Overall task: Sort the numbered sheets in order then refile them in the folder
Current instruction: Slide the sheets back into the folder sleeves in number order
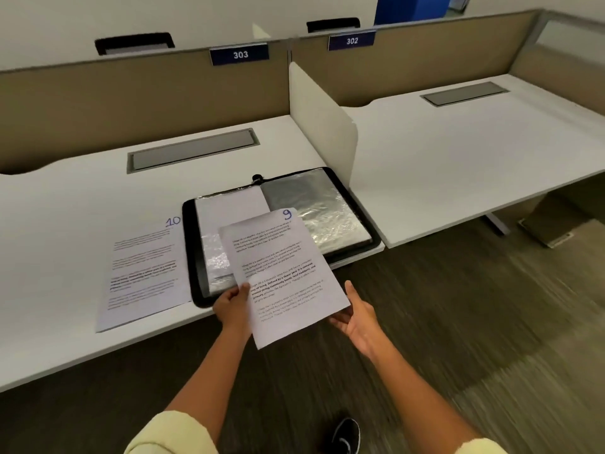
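Note:
A printed sheet numbered 9 is held tilted above the desk's front edge. My left hand pinches its lower left edge, thumb on top. My right hand lies open under its lower right corner, palm up, fingers relaxed. An open black folder with shiny plastic sleeves lies on the white desk behind the sheet; a white page shows in its left side. Left of the folder, a sheet numbered 10 lies flat on the desk.
A white divider panel stands right of the folder, with a second desk beyond it. Grey cable trays are set into both desks. Signs 303 and 302 hang on the beige back partition. Carpet floor and my shoe are below.

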Demonstrator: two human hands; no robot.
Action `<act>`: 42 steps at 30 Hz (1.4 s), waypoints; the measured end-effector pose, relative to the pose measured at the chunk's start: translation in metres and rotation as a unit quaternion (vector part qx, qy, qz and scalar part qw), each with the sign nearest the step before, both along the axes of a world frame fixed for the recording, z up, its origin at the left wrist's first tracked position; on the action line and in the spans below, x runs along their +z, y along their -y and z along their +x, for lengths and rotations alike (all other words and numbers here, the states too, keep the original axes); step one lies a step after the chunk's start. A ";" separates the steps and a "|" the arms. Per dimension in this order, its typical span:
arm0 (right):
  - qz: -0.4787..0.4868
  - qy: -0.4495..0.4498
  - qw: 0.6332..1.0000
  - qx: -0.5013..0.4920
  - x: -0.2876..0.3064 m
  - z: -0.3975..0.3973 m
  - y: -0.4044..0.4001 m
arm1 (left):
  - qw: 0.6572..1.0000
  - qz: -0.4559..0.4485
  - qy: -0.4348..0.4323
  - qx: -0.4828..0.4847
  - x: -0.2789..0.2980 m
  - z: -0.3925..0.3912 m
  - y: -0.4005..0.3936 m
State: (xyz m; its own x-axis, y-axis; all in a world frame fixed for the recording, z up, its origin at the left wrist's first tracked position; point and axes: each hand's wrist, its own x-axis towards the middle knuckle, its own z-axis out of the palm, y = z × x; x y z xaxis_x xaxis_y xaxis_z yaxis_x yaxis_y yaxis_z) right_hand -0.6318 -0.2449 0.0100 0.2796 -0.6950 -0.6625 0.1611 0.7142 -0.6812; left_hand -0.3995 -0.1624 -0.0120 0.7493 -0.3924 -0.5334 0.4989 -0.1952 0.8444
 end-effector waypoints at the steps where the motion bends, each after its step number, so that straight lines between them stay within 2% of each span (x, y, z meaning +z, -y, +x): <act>1: 0.011 0.010 1.000 -0.016 -0.002 -0.010 0.006 | 1.000 0.003 -0.001 0.006 0.001 -0.011 0.011; 11: 0.070 0.111 0.991 -0.026 -0.013 -0.062 0.045 | 0.999 -0.008 -0.031 0.017 0.005 -0.098 0.082; 14: 0.061 0.088 0.994 -0.026 -0.015 -0.067 0.051 | 0.998 -0.022 -0.035 -0.047 0.002 -0.110 0.092; 18: 0.043 0.049 0.996 -0.067 -0.016 -0.078 0.058 | 0.980 -0.034 -0.008 -0.195 0.004 -0.116 0.099; 21: 0.041 0.015 0.995 -0.095 -0.021 -0.093 0.059 | 0.963 -0.022 0.048 -0.266 0.006 -0.113 0.108; 24: 0.039 -0.013 0.991 -0.126 -0.026 -0.107 0.059 | 0.950 0.040 0.173 -0.257 0.008 -0.102 0.127; 27: 0.028 -0.035 0.988 -0.146 -0.029 -0.119 0.054 | 0.896 0.091 0.313 -0.300 0.008 -0.081 0.149; 31: 0.019 -0.060 0.985 -0.163 -0.033 -0.133 0.046 | 0.808 0.133 0.432 -0.380 -0.003 -0.055 0.167; 33: 0.018 -0.063 0.982 -0.176 -0.035 -0.138 0.042 | 0.781 0.142 0.460 -0.399 -0.009 -0.047 0.174; 42: 0.002 -0.041 0.969 -0.245 -0.033 -0.133 0.015 | 0.703 0.115 0.514 -0.478 -0.018 -0.029 0.191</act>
